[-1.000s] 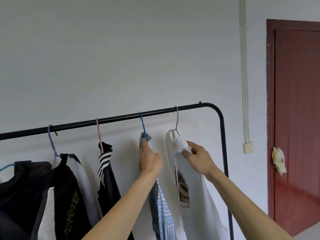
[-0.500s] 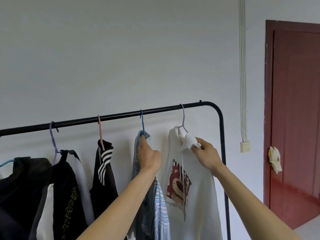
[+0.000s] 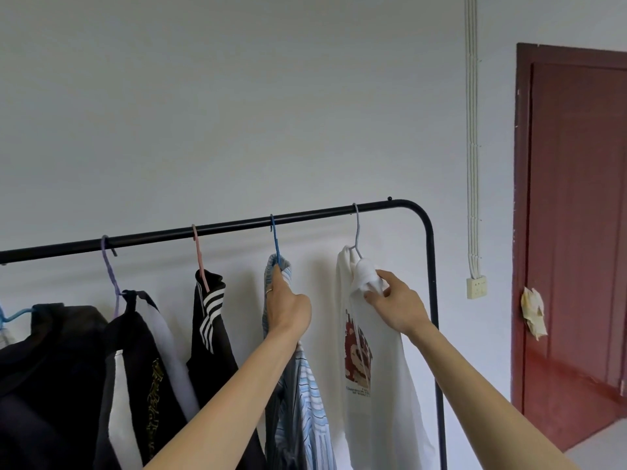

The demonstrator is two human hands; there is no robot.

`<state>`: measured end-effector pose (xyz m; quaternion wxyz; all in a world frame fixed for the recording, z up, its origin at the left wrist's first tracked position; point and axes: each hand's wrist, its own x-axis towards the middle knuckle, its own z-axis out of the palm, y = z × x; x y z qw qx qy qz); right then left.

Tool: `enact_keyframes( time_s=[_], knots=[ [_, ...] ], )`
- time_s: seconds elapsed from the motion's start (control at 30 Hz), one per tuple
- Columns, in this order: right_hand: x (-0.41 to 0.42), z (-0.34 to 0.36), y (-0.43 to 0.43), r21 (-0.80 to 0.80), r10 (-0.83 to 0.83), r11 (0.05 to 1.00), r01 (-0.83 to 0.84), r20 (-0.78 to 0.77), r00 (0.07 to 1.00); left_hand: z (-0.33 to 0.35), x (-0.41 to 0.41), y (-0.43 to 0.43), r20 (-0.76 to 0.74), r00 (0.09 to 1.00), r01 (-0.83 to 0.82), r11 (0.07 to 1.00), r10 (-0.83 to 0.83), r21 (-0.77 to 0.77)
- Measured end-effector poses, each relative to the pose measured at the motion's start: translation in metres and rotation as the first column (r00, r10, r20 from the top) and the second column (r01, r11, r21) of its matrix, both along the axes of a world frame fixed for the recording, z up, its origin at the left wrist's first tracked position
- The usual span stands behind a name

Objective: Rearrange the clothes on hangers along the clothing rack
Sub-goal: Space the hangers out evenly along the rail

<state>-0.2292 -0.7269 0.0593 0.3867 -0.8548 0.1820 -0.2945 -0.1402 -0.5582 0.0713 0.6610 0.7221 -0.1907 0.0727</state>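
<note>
Clothes hang in a row from the clothing rack (image 3: 237,227), whose black bar runs left to right, rises a little toward the right in this view, and bends down into an upright post (image 3: 436,334).

At the far left a light blue hanger (image 3: 17,313) carries a black garment (image 3: 40,368), partly cut off by the edge. Next, a purple hanger (image 3: 110,266) holds a black-and-white jacket (image 3: 135,368) with gold lettering down its front. A pink hanger (image 3: 200,256) holds a black top (image 3: 210,317) with white stripes at the collar. All three hang straight down, edge-on to the bar.

The blue hanger (image 3: 275,239) carries a striped shirt (image 3: 312,401). The left hand (image 3: 288,310) grips its collar just under the hook, forefinger pointing up. Apart from it, near the bend of the bar, a grey hanger (image 3: 357,228) holds a white sweatshirt (image 3: 380,385), long axis vertical, its red print turned toward the striped shirt. The right hand (image 3: 398,307) pinches a bunch of white cloth at the neck, just below the hook. The post stands close behind this hand.

Right of the rack, white cable conduit (image 3: 472,130) runs down the wall to a socket (image 3: 476,287). A dark red door (image 3: 576,232) has crumpled paper (image 3: 534,313) stuck on it.
</note>
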Motion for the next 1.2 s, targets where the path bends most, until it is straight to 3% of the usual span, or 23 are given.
enact_keyframes(
  time_s=[0.6, 0.9, 1.2],
  knots=[
    [-0.004, -0.017, 0.014, -0.231, -0.063, 0.971, 0.064, 0.014, 0.998, -0.003, -0.025, 0.017, 0.103, 0.995, -0.021, 0.971, -0.004, 0.238],
    [-0.012, -0.045, 0.032, -0.242, -0.097, 0.963, 0.116, 0.088, 0.991, -0.012, -0.045, 0.044, 0.201, 0.977, 0.000, 0.939, -0.074, 0.345],
    [-0.038, -0.074, 0.058, -0.200, -0.125, 0.972, 0.125, 0.014, 0.992, -0.045, -0.073, 0.071, 0.322, 0.932, -0.011, 0.878, -0.164, 0.479]
  ],
)
